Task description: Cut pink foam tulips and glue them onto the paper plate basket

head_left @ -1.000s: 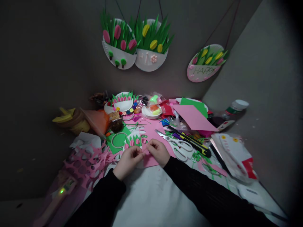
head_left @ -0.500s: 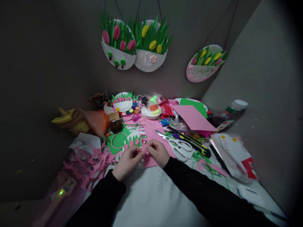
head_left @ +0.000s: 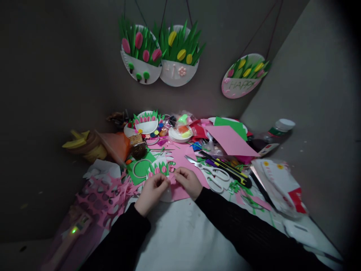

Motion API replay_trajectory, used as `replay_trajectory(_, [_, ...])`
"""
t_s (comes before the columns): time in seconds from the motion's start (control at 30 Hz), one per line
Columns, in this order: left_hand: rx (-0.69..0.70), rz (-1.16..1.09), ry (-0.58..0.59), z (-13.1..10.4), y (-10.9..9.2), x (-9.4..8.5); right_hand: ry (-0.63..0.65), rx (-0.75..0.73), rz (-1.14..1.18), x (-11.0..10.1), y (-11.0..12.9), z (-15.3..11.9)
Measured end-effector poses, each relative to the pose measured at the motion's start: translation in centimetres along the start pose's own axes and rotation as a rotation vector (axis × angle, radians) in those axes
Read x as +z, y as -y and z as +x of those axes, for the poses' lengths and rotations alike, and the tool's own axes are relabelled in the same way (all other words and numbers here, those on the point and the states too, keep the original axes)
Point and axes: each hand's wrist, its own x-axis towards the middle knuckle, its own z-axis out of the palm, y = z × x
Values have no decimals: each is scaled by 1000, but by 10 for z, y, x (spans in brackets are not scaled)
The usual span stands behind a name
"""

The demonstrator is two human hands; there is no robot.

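My left hand [head_left: 153, 191] is closed, thumb against fingers, over the near edge of a white paper-plate piece with green paper leaves and pink paper tulips [head_left: 160, 168]. Just to its right, my right hand [head_left: 189, 183] is also closed in a pinch above a pink sheet [head_left: 180, 194]. A small gap lies between the fingertips. Whatever either pinch holds is too small or too hidden to make out. Beyond the fingers lie small pink cut pieces [head_left: 171, 169]. White-handled scissors [head_left: 211, 174] rest to the right of my right hand.
Pink paper offcuts [head_left: 98, 195] and a glue-gun-like tool with a green light [head_left: 75, 230] lie left. Black-and-yellow cutters [head_left: 225, 167], a plastic packet [head_left: 279, 184] and a bottle [head_left: 282, 128] are right. Decorated paper plates [head_left: 180, 73] hang on the wall behind.
My hands have drawn slightly apart; the fingertips were close together over something small and pink. The left hand has shifted a little left. The objects on the table stay put.
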Motion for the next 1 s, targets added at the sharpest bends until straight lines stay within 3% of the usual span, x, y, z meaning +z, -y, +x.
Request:
replay_trajectory(0.33, [67,134,-36,-1,0,3,-26,0,36,5,4,1])
replay_trajectory(0.57, [172,541,-131,-1,-2,-24,-150,96,176,4,2,2])
replay_trajectory(0.67, [219,734,-68,-1,0,-33,-127,71,172,3,3,2])
replay_trajectory(0.8, [274,942,13,-5,0,-31,-60,11,117,3,0,0])
replay_trajectory(1.0, [311,951,97,-5,3,-26,-41,-22,63,6,-1,-2])
